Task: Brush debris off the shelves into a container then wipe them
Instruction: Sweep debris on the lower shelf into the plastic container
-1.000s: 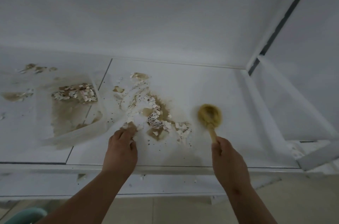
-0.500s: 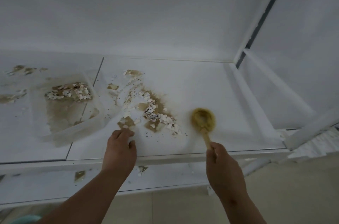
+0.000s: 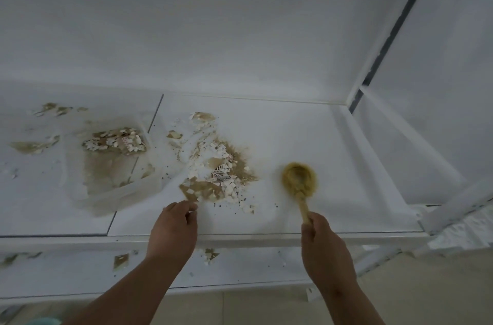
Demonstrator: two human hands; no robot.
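Note:
A pile of torn white paper bits and brown dust, the debris [image 3: 221,178], lies mid-shelf on the white shelf [image 3: 333,143]. My right hand [image 3: 324,250] grips the wooden handle of a round-headed brush [image 3: 300,180]. Its blurred bristles sit on the shelf just right of the pile. My left hand [image 3: 173,228] has its fingers curled at the pile's near left edge and seems to pinch a brown scrap [image 3: 200,188] there. A clear plastic container [image 3: 112,164] with debris inside lies on the shelf to the left.
More scraps [image 3: 34,146] are scattered at the far left of the shelf, and others lie on the lower shelf [image 3: 210,254]. A white frame post [image 3: 453,207] rises at the right end. The wall stands close behind.
The brush has swung slightly right, away from the pile, with bristles still blurred. The pile looks more gathered toward the front. My left hand stays at the pile's near left edge.

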